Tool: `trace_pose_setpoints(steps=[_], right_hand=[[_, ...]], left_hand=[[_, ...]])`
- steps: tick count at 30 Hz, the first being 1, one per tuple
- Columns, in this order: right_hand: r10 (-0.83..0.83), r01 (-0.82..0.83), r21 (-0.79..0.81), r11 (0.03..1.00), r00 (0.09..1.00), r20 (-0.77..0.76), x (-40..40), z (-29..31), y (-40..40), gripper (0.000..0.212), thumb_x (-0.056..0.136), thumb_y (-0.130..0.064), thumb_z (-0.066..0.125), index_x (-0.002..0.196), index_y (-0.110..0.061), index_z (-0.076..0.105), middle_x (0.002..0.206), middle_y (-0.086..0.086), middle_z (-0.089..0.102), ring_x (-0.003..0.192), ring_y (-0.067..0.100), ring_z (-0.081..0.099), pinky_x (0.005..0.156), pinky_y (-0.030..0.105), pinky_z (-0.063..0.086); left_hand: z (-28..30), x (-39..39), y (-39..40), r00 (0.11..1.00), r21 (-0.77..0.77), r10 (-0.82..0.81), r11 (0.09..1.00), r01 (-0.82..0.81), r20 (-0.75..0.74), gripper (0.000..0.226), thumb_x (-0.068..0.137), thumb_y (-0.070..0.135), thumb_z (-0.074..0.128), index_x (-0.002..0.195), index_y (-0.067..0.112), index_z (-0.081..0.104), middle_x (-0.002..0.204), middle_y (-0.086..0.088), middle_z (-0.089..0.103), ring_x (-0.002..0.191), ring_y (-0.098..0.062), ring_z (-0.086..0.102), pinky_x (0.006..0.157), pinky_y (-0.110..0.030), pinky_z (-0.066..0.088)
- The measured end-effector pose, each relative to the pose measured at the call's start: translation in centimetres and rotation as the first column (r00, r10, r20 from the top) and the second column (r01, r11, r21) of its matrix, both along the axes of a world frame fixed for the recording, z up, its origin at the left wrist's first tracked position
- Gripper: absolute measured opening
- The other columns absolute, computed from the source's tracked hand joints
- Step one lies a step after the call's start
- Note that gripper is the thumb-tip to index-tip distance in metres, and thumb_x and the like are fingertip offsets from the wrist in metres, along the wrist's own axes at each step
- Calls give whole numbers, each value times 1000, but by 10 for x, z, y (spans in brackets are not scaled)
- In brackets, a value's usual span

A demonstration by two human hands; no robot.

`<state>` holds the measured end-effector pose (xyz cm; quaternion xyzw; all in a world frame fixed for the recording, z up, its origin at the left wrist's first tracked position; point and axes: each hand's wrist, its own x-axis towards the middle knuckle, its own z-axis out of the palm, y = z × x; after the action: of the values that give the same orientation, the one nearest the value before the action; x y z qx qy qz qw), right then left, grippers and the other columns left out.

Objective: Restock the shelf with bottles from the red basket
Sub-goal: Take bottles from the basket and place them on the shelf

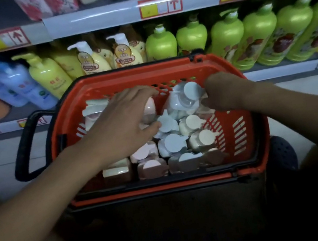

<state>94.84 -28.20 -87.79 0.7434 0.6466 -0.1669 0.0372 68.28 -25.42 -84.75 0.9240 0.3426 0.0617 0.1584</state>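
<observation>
The red basket (146, 74) stands in front of me, packed with several upright bottles with pink, cream and pale blue caps. My left hand (120, 122) reaches into its left half, fingers and thumb wrapped around a pink bottle (149, 107). My right hand (227, 92) is at the far right of the basket, fingers curled against a clear bottle with a pale blue cap (184, 99) that lies tilted on top of the others. The shelf (272, 72) runs behind the basket.
On the shelf stand blue bottles (22, 86) at the left, yellow pump bottles (50, 77) in the middle and green bottles (261, 35) at the right. An upper shelf (95, 19) carries price tags. The basket's black handle (25, 146) juts left; a dark wheel (283, 154) sits at its right.
</observation>
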Motion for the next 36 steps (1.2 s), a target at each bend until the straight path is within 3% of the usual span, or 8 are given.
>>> trace_pose_setpoints(steps=[3, 8, 15, 20, 23, 31, 33, 36], right_hand=[[-8, 7, -34, 999, 1000, -12, 2, 10, 1, 33, 94, -30, 68, 105, 0, 70, 113, 23, 71, 107, 37, 66, 74, 30, 37], [66, -68, -63, 996, 997, -26, -19, 29, 15, 36, 88, -39, 76, 109, -9, 71, 107, 10, 72, 102, 29, 65, 78, 28, 39], [66, -64, 36, 997, 995, -74, -33, 22, 20, 67, 84, -24, 83, 128, -7, 36, 114, 21, 66, 107, 37, 65, 76, 34, 43], [253, -253, -13, 967, 967, 20, -27, 13, 22, 61, 86, -15, 72, 140, -16, 45, 126, 15, 51, 107, 42, 63, 90, 46, 52], [245, -245, 6, 970, 969, -38, -28, 17, 31, 54, 83, -23, 74, 134, -21, 54, 123, 11, 51, 103, 39, 65, 90, 47, 53], [180, -134, 352, 926, 978, -101, -60, 22, 26, 42, 82, -29, 77, 120, -14, 65, 109, 13, 54, 92, 42, 64, 80, 43, 53], [110, -49, 468, 882, 989, -104, -69, 44, 20, 45, 81, -37, 76, 118, -12, 68, 108, 17, 60, 94, 42, 64, 80, 41, 52], [14, 89, 652, 752, 988, -152, -82, 94, 7, 54, 73, -52, 66, 108, -11, 72, 105, 19, 70, 97, 39, 66, 82, 39, 50]], left_hand=[[1, -18, 13, 993, -27, 105, 994, -104, 45, 60, 89, 40, 72, 141, 23, 47, 143, 4, 51, 131, -16, 44, 106, -30, 34], [4, -29, 23, 972, -67, 194, 980, -186, 132, 61, 87, 39, 75, 138, 26, 45, 138, 8, 50, 127, -11, 43, 97, -28, 32], [-5, -16, 3, 978, -87, 136, 989, -123, 158, 71, 88, 37, 75, 148, 27, 39, 145, 8, 47, 132, -8, 39, 106, -27, 32], [-10, -11, -1, 978, -98, 134, 988, -120, 161, 72, 87, 37, 75, 148, 26, 39, 147, 6, 48, 134, -14, 43, 110, -32, 36], [-13, -13, 2, 975, -137, 143, 983, -121, 170, 71, 87, 37, 74, 148, 28, 39, 146, 7, 49, 132, -12, 44, 107, -23, 33], [-14, -17, 34, 973, -112, 110, 990, -88, 204, 76, 88, 30, 75, 153, 21, 36, 151, -1, 45, 137, -16, 39, 113, -33, 35], [0, -10, 28, 957, -152, 142, 983, -106, 253, 86, 88, 35, 76, 158, 22, 28, 160, 0, 36, 144, -15, 32, 113, -26, 28], [15, -1, 8, 935, -183, 130, 980, -71, 329, 103, 83, 47, 80, 162, 24, 17, 165, 4, 29, 150, -14, 28, 120, -36, 32]])
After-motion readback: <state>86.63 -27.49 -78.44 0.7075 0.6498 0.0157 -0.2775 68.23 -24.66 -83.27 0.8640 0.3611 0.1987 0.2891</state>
